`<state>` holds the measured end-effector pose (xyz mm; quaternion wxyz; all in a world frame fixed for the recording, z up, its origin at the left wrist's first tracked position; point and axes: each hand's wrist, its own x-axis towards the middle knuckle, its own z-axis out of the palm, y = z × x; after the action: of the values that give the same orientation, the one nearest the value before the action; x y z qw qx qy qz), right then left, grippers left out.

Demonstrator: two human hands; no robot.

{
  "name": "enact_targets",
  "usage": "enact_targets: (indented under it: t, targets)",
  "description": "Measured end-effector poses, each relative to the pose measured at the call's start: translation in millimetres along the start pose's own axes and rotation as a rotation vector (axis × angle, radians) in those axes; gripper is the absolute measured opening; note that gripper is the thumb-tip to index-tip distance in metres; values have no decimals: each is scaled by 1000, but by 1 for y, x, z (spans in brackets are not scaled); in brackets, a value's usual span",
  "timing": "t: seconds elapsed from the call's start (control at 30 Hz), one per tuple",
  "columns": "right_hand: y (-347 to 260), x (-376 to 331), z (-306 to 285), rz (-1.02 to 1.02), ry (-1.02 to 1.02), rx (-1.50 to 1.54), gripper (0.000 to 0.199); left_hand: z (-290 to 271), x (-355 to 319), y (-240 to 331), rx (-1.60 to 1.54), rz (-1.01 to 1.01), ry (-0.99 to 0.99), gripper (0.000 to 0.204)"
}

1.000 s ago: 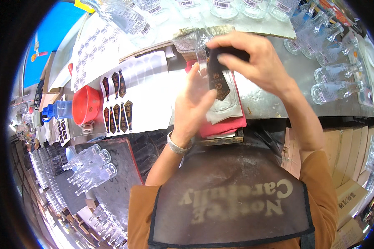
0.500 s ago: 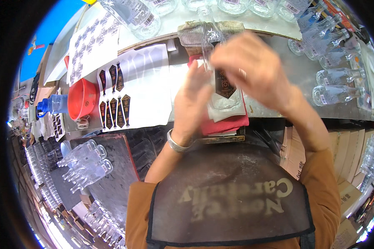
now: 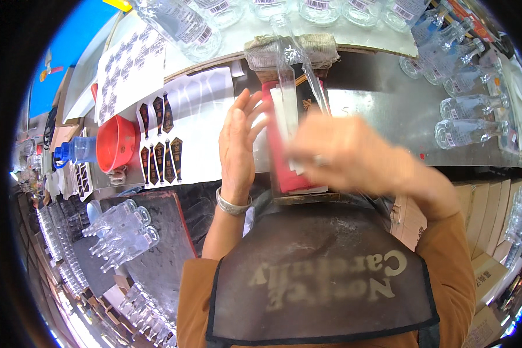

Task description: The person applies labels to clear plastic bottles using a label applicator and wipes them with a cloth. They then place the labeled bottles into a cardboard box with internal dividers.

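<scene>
Hands (image 3: pixel 238 145) (image 3: pixel 345 152) farther apart, bottle (image 3: pixel 298 61) beneath right

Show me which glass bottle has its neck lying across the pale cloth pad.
The clear bottle partly hidden by the right hand; the other bottles, including those at far right, sit away from the pale cloth pad.

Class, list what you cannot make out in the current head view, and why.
All in the head view:
- Base of the bottle in front of the person, and lower end of its dark label: hidden by the right hand.
- Right hand's fingers: blurred.
- Upper row of bottles: tops cut off by the upper edge.
- Lower-left bottles: too small and crowded to count.
</scene>
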<state>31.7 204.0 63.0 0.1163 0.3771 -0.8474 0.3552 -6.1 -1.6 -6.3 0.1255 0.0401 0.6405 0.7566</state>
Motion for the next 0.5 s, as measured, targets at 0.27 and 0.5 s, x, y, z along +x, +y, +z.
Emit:
enact_targets:
  t: [0.27, 0.5]
  targets:
    - [25, -20, -4, -12, 193, 57, 34, 27, 51, 31, 115, -144, -103, 70]
    - [28, -35, -23, 657, 465, 649, 24, 58, 54, 9, 338, 71, 107, 41]
